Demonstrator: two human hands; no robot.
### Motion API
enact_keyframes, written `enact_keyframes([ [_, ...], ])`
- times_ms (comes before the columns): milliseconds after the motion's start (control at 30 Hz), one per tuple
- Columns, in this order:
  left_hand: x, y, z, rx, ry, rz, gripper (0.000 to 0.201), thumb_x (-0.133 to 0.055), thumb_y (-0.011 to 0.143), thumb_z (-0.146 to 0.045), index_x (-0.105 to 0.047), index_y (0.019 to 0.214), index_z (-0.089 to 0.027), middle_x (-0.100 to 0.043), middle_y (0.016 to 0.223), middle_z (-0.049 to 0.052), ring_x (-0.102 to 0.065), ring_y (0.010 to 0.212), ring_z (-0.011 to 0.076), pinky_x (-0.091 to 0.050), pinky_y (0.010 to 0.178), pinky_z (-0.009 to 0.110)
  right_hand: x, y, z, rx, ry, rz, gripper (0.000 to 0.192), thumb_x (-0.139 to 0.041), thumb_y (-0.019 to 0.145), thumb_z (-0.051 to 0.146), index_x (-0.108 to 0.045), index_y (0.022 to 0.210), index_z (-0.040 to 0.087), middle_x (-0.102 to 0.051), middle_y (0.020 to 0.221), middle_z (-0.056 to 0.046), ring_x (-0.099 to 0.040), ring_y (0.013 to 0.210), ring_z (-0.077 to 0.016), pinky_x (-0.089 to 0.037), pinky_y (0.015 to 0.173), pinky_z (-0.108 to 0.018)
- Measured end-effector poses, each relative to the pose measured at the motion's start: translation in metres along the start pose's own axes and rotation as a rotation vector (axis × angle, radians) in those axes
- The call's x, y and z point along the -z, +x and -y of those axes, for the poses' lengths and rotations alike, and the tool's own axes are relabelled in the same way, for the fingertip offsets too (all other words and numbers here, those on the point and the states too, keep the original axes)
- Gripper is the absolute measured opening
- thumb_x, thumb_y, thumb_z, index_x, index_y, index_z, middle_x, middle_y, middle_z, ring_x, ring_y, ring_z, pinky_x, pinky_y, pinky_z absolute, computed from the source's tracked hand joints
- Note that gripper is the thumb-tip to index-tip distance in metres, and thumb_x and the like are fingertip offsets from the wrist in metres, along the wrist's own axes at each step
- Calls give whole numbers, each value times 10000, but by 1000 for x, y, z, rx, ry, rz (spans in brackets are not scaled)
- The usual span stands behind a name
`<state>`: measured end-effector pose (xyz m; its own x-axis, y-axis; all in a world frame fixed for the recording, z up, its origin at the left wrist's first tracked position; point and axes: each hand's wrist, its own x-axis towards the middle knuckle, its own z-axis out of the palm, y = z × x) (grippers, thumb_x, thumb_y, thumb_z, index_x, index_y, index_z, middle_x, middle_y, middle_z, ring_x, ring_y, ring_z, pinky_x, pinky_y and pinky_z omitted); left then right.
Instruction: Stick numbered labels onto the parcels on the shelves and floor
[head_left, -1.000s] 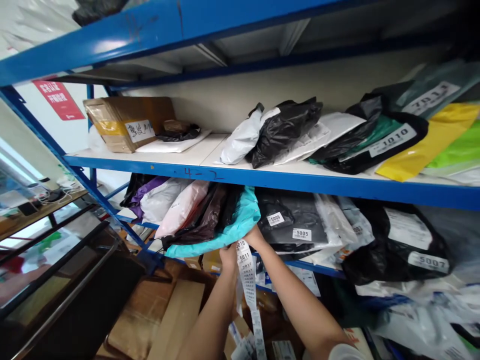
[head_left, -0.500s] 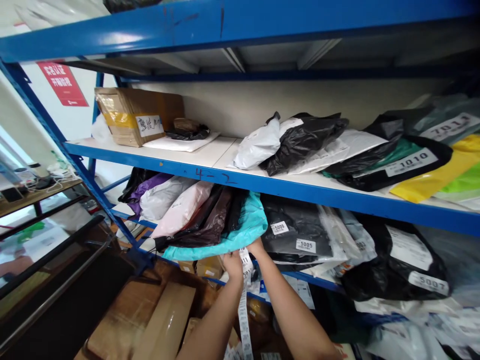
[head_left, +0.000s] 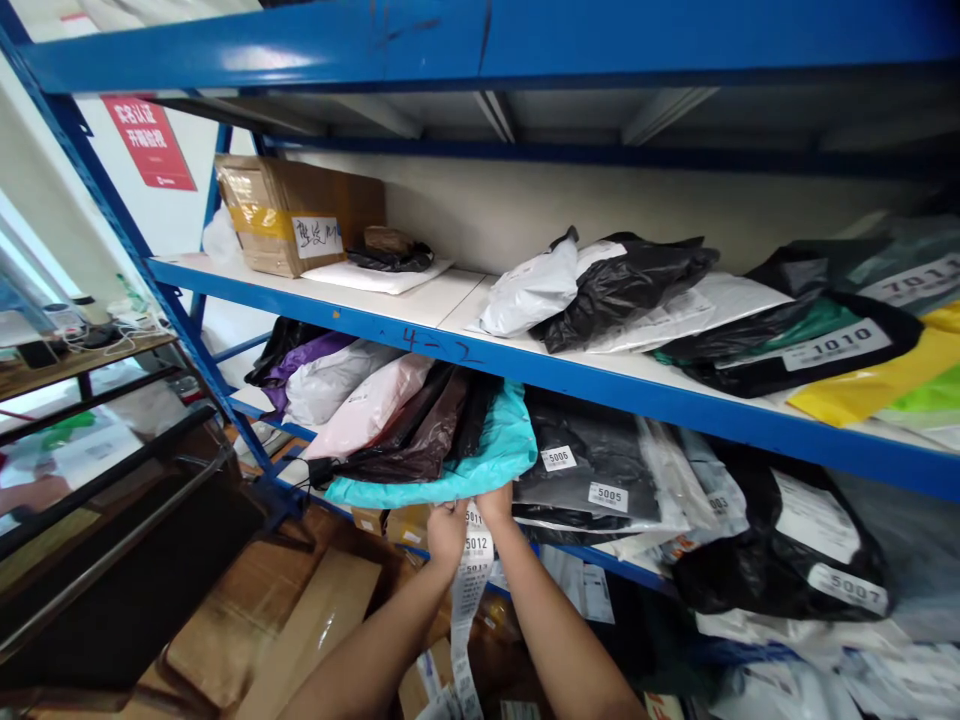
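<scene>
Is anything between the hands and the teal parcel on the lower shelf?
Nothing visible. Both the left hand and right hand are already at the front edge of the teal parcel, with the numbered label strip hanging between them.

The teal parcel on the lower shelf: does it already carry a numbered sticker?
No: the teal parcel shows no sticker; the label strip hangs just below it.

Head view, seemingly close, facing shelves (head_left: 525,370)

Two bare, sleeveless forearms
</scene>
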<state>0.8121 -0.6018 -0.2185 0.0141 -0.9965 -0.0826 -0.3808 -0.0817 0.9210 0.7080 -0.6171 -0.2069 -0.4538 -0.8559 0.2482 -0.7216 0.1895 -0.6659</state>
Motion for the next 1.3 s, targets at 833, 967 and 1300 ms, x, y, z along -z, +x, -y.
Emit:
enact_keyframes([
  [833,108,72,-69,-286,-233,524,282,-664,610,-415,-681,585,-134,-639,544,16,-548,525,143,-410,520,233,111,-19,-2,350,-205,433,110,-583,760,284,-610,816,194,-652,837,-54,-619,775,-202,-456,677,-285],
  [967,114,81,-65,-308,-339,488,305,-656,601,-421,-640,488,-138,-596,492,21,-499,485,126,-370,467,225,104,-27,-22,373,-166,386,134,-457,823,196,-590,836,206,-638,882,-65,-607,853,-208,-462,735,-306],
  [1300,114,78,-53,-366,-430,476,283,-685,633,-385,-662,463,-159,-593,482,27,-520,517,141,-444,544,259,109,-26,-30,418,-145,382,135,-486,799,173,-581,728,237,-647,761,-35,-621,737,-184,-477,663,-272],
])
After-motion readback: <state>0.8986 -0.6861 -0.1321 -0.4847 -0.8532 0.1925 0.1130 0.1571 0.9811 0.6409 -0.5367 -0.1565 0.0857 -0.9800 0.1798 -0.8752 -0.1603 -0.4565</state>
